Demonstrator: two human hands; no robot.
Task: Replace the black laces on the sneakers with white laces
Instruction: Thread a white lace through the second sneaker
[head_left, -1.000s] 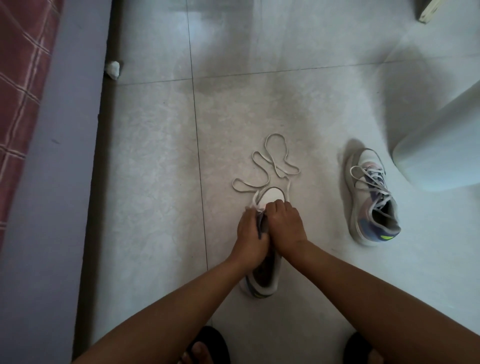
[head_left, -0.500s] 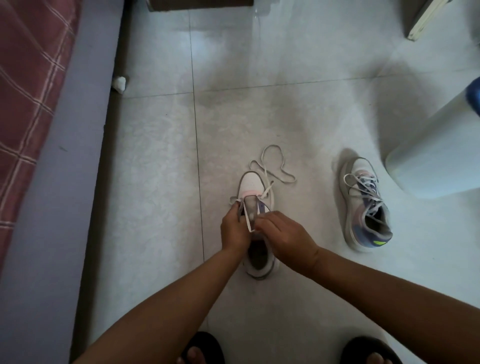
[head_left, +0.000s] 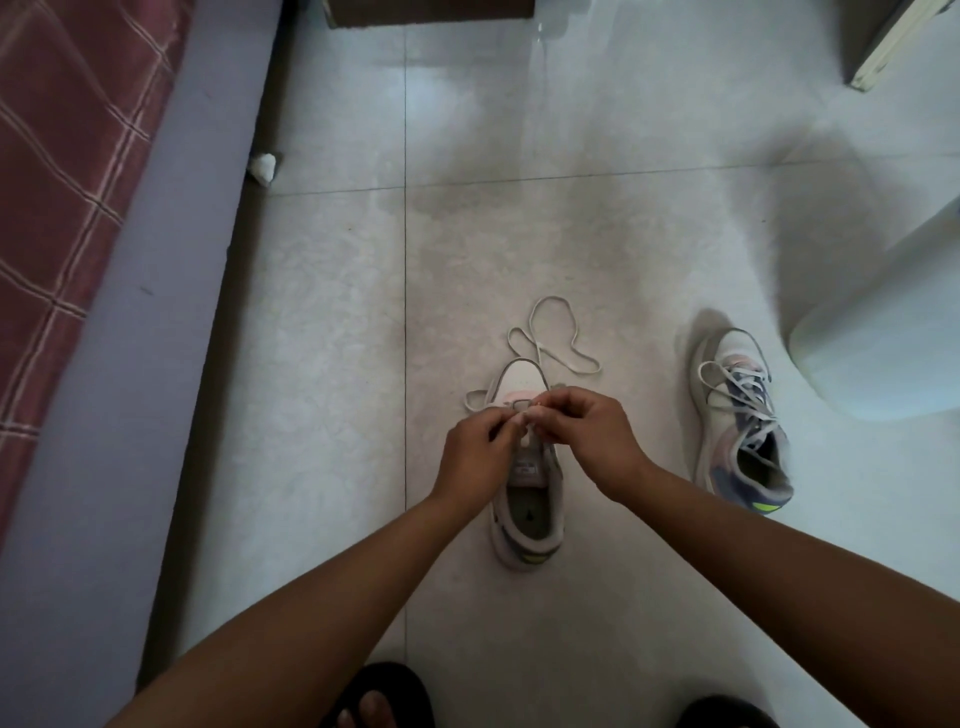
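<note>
Since half a second before, you moved both hands up toward the toe of the near sneaker (head_left: 527, 512) on the floor (head_left: 322, 395). Your left hand (head_left: 475, 457) and right hand (head_left: 589, 441) each pinched the white lace (head_left: 566, 340) over the lowest eyelets, so threading had only begun; the other sneaker (head_left: 737, 415) sat laced, well to the right.
</note>
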